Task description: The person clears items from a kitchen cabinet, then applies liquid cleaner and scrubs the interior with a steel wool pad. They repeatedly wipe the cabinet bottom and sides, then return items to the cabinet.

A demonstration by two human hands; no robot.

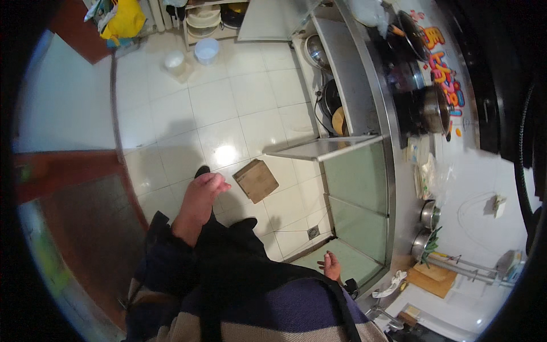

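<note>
My left hand (204,196) hangs in front of my body with loosely curled fingers and nothing visible in it. Just to its right, on the floor, is a small wooden stool (256,181). My right hand (330,266) is low by the pale green cabinet fronts (359,179), its fingers somewhat apart and empty. Ahead on the right, a cabinet door (327,147) stands swung out into the room. Behind it, the lower cabinet holds a steel pan or lid (317,51), a dark pan (331,97) and a round tan item (339,121).
On the tiled floor farther off are a blue plastic basin (207,51) and a whitish container (175,63). Another cabinet door (273,19) stands open at the back. The right-hand counter carries a steel pot (436,110), small metal bowls (430,213) and a cutting board (431,280).
</note>
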